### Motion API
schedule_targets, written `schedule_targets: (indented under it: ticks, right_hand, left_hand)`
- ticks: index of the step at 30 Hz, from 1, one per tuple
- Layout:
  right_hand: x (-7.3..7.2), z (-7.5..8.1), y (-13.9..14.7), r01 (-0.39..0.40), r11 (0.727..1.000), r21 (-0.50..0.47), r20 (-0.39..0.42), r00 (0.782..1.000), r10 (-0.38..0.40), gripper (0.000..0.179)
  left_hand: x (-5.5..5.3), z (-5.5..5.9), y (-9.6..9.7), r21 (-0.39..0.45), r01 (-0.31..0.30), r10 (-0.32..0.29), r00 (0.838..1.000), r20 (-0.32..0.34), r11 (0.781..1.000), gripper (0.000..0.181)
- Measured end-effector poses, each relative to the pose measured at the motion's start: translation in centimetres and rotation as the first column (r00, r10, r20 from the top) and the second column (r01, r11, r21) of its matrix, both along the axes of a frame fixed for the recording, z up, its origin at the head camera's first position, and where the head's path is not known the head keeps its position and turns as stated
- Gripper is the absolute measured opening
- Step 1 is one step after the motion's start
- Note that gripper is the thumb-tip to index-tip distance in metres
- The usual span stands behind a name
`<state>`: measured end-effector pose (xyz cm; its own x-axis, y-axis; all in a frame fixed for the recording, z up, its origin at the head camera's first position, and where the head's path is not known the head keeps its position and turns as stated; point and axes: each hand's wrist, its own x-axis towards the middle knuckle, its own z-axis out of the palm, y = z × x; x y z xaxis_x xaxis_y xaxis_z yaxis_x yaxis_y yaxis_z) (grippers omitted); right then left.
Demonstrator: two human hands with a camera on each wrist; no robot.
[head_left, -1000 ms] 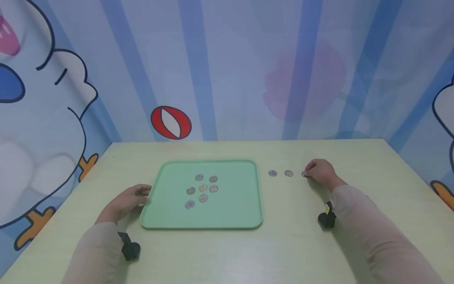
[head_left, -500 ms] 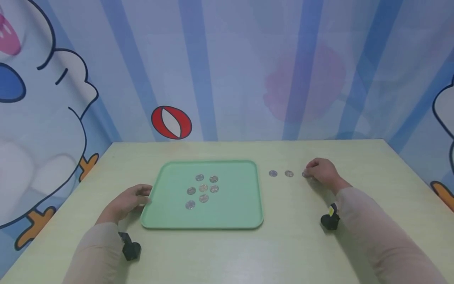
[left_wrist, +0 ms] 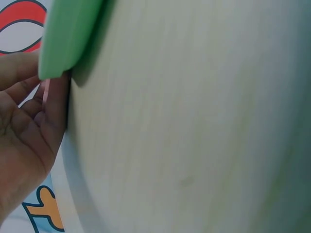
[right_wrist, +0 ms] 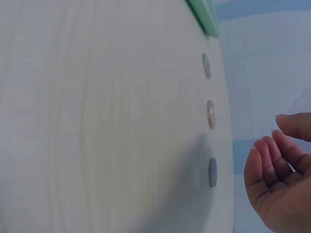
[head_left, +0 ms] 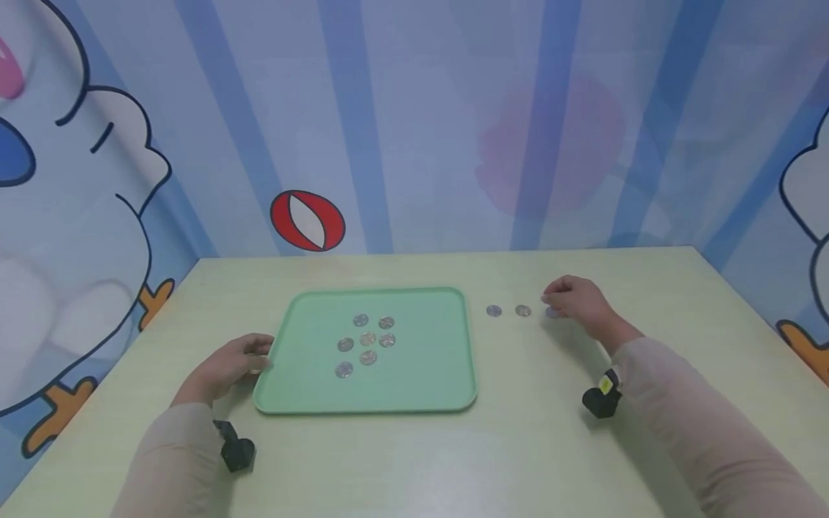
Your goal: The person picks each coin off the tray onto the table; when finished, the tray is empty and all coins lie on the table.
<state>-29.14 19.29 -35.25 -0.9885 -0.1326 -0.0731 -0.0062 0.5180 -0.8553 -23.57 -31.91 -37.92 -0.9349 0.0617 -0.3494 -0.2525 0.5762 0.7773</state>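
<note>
My left hand [head_left: 229, 363] is at the left side of a light green tray [head_left: 421, 388], thumb and fingers at its rim. In the left wrist view, the fingers [left_wrist: 56, 104] reach down by the tray's edge [left_wrist: 65, 41]. Several silver coins lie grouped in the tray, one coin [head_left: 368, 339] in the middle. My right hand [head_left: 583, 306] hovers just above the table, fingers loosely bent, holding nothing. Beneath its fingertips is a coin [right_wrist: 213, 172], partly hidden in the head view. Left of it, a second coin [head_left: 523, 311] and a third coin [head_left: 494, 311] form a row.
The pale wooden table [head_left: 414, 460] ends at a cartoon-printed backdrop [head_left: 427, 129]. A dark wrist device [head_left: 237, 453] hangs below the left sleeve, and another device [head_left: 602, 401] below the right sleeve.
My right hand has let go of the rightmost coin in the row and risen slightly. The coin stays on the table. My left hand keeps its place at the tray; the head view has shifted a little.
</note>
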Motion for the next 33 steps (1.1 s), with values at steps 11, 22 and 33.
schedule_targets:
  ticks: [11, 22, 33]
  right_hand:
    - [0.6, 1.4, -2.5, -0.082, 0.993, -0.082, 0.017, 0.996, 0.084, 0.028]
    - [1.6, 2.1, -5.2, -0.12, 0.986, -0.111, 0.0, 0.993, 0.121, 0.027]
    - [1.3, 1.7, -8.8, -0.162, 0.972, -0.168, -0.004, 0.987, 0.164, 0.023]
  left_hand:
    - [0.0, 0.2, 0.0, 0.001, 0.006, -0.006, 1.0, -0.012, 1.0, 0.051]
    - [0.1, -0.2, 0.1, 0.01, -0.009, 0.009, 1.0, -0.014, 1.0, 0.05]
    - [0.1, -0.2, 0.1, 0.02, -0.012, 0.012, 1.0, -0.022, 1.0, 0.049]
